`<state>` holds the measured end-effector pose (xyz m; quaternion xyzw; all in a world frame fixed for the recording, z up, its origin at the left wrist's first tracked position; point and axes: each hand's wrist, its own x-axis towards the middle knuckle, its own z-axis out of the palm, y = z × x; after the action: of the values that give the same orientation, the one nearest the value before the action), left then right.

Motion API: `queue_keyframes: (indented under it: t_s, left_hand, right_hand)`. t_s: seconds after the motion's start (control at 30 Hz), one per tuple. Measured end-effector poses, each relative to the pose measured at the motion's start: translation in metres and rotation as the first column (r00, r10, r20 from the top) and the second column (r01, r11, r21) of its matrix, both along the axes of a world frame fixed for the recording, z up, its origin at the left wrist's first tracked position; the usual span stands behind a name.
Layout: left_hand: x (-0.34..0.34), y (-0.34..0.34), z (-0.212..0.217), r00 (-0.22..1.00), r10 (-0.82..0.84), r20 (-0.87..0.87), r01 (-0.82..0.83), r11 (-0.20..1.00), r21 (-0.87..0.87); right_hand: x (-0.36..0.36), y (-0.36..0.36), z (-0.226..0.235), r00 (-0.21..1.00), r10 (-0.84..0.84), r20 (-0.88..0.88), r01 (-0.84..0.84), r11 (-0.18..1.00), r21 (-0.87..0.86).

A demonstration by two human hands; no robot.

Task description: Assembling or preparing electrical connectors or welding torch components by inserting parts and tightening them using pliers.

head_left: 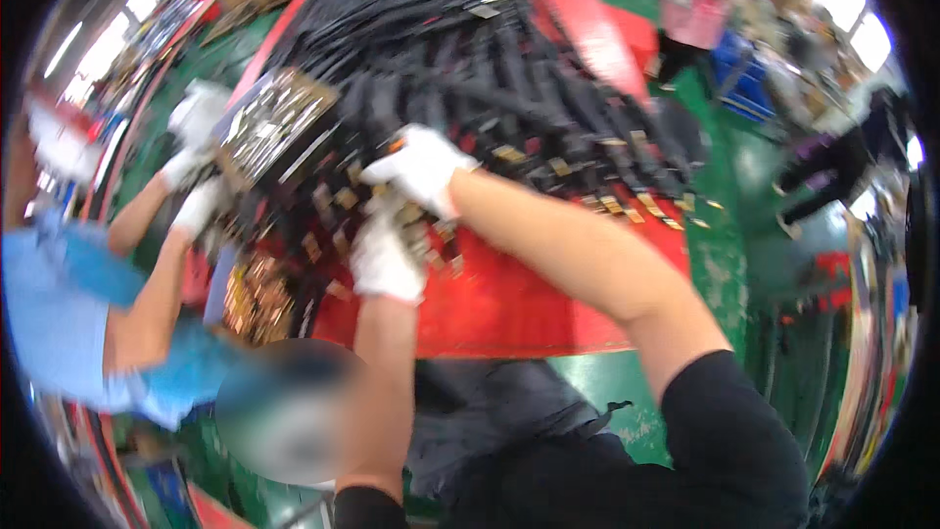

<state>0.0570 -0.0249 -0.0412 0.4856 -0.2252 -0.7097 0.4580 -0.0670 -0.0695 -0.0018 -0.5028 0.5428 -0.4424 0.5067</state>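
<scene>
Long black straps (421, 78) with shiny metal ends lie heaped across a red table (490, 304), their ends toward me. My left hand (387, 255), in a white glove, is at the near edge of the heap. Its fingers bend around several straps, with metal ends beside them. My right hand (423, 171), also gloved, is just beyond and to the right of it, over the straps. Its fingers are pressed together, and a small orange spot shows at their tips. Blur hides what they hold.
At left, a co-worker in blue (59, 304) reaches in with white-gloved hands beside a box of silvery metal pieces (279, 122). Copper-coloured pieces (259, 299) lie nearer me. A blue crate (739, 78) stands on the green floor (720, 255) at right.
</scene>
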Motion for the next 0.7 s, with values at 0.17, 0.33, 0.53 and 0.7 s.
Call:
queue_keyframes:
  t_s: [0.17,0.33,0.53,0.7]
  left_hand:
    - [0.007,0.016,-0.007,0.990,0.090,-0.106,-0.089,0.996,0.019]
    - [0.050,0.039,-0.034,0.972,0.160,-0.173,-0.146,0.985,0.089]
    - [0.071,0.043,-0.050,0.990,0.032,-0.136,-0.018,0.994,0.105]
    - [0.052,0.040,-0.054,0.995,0.080,0.053,-0.083,0.995,0.062]
  right_hand:
    - [-0.008,-0.017,-0.026,0.989,-0.013,0.144,0.005,0.999,0.054]
    - [-0.016,0.007,0.007,0.942,0.103,0.320,-0.171,0.967,0.190]
    - [-0.041,0.073,0.021,0.885,0.465,0.001,-0.433,0.824,0.366]
    - [-0.050,0.083,0.006,0.830,0.540,-0.136,-0.396,0.744,0.538]
